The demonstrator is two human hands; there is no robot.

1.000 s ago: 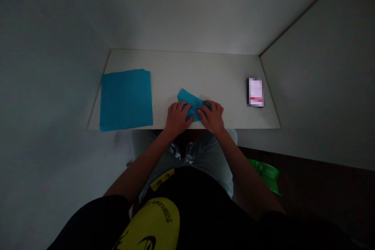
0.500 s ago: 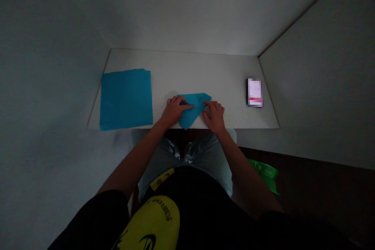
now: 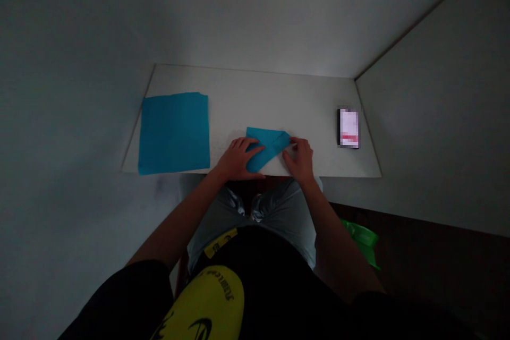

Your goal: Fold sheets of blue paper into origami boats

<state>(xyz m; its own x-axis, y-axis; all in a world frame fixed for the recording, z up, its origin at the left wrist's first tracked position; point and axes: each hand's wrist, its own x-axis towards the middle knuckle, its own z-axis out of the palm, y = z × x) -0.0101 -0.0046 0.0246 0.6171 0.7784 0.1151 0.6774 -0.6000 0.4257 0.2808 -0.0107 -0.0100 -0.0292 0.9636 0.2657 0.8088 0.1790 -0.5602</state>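
Pale, dimly lit walls (image 3: 255,16) rise around the narrow white bench (image 3: 255,98) where we sit. Near its front edge, about the middle from left to right, we have a small folded blue sheet (image 3: 274,143) lying on the top, its far edge fairly straight and a slanting fold line near its right corner; whether it is paper or cloth we cannot tell. Our left hand (image 3: 236,161) rests over its left part with the fingers spread open, the thumb stretched along the bench's near edge. Our right hand (image 3: 302,159) is at the right corner, fingers curled and thumb apart from them; the fingertips meet that corner, but we cannot tell whether they pinch it. Farther left lies a larger blue square (image 3: 174,134), flat, its near left corner at the bench's front edge. Well to the right sits a small blurred-out object (image 3: 349,128) with a dark left side. Below the bench we see our grey trousers (image 3: 289,202), and to the right, lower down, something green (image 3: 362,239).
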